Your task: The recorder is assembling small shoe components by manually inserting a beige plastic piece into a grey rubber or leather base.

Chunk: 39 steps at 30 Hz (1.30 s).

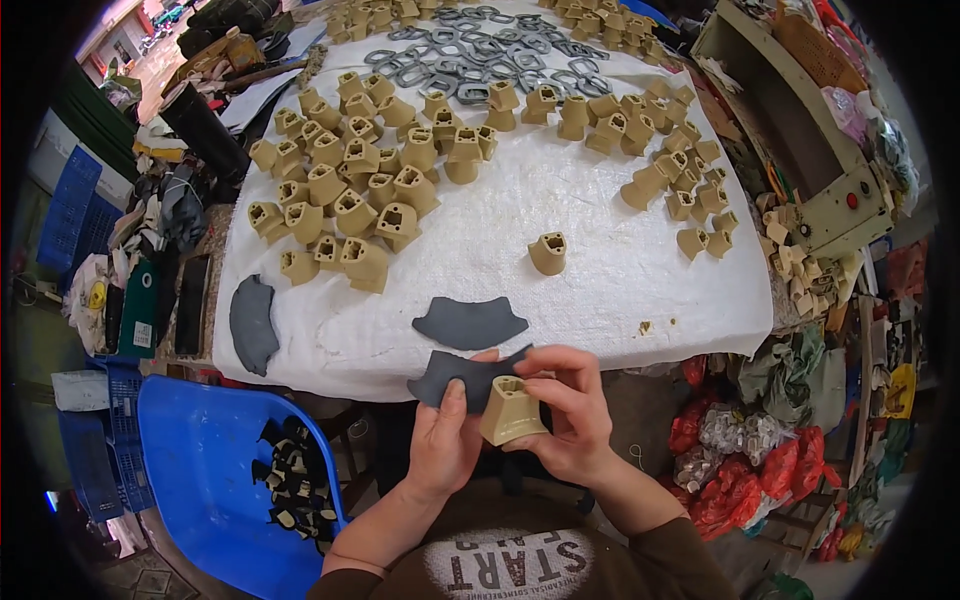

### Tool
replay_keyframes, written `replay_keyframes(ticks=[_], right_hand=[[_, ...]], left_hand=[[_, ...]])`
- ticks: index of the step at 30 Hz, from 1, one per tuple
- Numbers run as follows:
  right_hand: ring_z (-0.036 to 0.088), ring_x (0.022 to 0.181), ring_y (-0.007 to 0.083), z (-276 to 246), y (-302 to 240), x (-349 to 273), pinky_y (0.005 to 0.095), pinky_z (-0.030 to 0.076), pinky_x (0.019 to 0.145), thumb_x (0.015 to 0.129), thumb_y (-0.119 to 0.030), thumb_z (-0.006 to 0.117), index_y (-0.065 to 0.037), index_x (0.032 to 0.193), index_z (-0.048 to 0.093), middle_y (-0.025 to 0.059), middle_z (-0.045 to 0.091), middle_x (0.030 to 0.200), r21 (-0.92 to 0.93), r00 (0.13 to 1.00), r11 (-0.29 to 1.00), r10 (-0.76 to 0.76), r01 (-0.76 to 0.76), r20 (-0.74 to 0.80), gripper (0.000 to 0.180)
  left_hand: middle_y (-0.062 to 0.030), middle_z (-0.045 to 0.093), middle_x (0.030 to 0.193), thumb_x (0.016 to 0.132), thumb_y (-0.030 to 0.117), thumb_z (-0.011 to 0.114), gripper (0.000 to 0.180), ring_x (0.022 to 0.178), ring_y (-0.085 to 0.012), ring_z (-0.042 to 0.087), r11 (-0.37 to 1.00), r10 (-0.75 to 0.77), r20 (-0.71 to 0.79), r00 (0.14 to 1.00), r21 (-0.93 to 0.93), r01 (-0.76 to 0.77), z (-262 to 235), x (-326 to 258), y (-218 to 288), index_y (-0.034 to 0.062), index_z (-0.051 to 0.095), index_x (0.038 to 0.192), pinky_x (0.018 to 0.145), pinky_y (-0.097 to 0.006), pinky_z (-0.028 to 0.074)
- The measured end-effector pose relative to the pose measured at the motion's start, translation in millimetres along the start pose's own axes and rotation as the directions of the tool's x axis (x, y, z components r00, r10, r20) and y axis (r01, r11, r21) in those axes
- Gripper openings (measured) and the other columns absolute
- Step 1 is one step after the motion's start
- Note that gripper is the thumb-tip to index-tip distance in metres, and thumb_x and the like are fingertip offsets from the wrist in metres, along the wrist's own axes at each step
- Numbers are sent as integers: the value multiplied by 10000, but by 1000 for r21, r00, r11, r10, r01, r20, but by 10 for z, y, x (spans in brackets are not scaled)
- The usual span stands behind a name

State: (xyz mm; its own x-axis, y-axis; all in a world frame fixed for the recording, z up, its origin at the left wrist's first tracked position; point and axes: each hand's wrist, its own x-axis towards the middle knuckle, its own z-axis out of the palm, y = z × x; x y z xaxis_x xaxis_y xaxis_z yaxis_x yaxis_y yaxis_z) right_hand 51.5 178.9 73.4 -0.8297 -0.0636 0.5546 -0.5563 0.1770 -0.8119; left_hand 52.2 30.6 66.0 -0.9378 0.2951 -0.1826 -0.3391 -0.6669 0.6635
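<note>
Just off the table's front edge, my left hand [447, 440] pinches a curved dark grey cover piece [438, 376], thumb on top. My right hand [578, 415] grips a beige plastic shoe heel [508, 414], its hollow, squarish end facing up and its flared end down. The heel overlaps the right part of the cover piece; whether they touch is unclear. Some right fingers reach the piece's upper right corner. Another grey cover piece [470, 322] lies flat just beyond my hands, and one more [253, 325] rests at the table's left corner. A single heel [547, 254] stands farther back.
A white sheet [590, 320] covers the table. Many beige heels [360, 155] crowd its left and right, with grey metal-looking rings [480, 60] at the back. Dark-covered pieces [295, 480] lie in a blue tub [190, 470] at left. Red bags [735, 500] sit at right.
</note>
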Motion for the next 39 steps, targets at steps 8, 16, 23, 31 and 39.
replay_keyframes(ticks=[8, 16, 23, 31, 39], right_hand=[[562, 932, 274, 29, 59, 0, 369, 462, 779, 621, -101, 793, -24, 1091, 551, 131, 574, 1057, -55, 989, 988, -143, 145, 45, 535], [557, 895, 270, 3, 50, 25, 362, 465, 752, 585, -87, 805, -34, 1087, 556, 122, 578, 1051, -83, 991, 988, -125, 129, 44, 562], [496, 804, 231, -42, 132, 48, 356, 355, 736, 527, -189, 813, -89, 1068, 567, 44, 590, 1041, -378, 982, 908, -146, 180, 117, 603], [477, 847, 206, -105, -52, 142, 404, 280, 797, 547, -232, 796, -121, 990, 599, -14, 571, 961, -535, 987, 838, -18, 102, 160, 498], [486, 814, 192, -123, -114, 172, 426, 264, 810, 531, -204, 799, -103, 912, 598, -14, 539, 875, -673, 949, 735, 146, 85, 280, 442]], left_hand=[[-166, 459, 1290, 986, 230, 356, 401, 1174, -216, 471, 1000, 4, 85, 996, -1, -4, 26, -48, 28, -47, 387, 1274, 997, -350, 379], [-153, 458, 1288, 985, 210, 357, 397, 1167, -206, 473, 999, 30, 55, 998, 14, -31, 81, -102, 16, -35, 370, 1296, 992, -345, 382], [-136, 476, 1266, 983, 216, 328, 433, 1165, -173, 455, 969, 84, 53, 995, 228, -94, -37, -83, -18, -67, 378, 1307, 985, -315, 371], [-141, 591, 1109, 973, 175, 349, 407, 994, -143, 556, 908, 72, -28, 997, 416, -54, -156, -77, 83, -106, 457, 1247, 883, -271, 448], [-119, 630, 991, 950, 143, 362, 396, 890, -106, 562, 717, 97, 45, 994, 689, -101, -107, -62, 2, -90, 458, 1255, 762, -223, 443]])
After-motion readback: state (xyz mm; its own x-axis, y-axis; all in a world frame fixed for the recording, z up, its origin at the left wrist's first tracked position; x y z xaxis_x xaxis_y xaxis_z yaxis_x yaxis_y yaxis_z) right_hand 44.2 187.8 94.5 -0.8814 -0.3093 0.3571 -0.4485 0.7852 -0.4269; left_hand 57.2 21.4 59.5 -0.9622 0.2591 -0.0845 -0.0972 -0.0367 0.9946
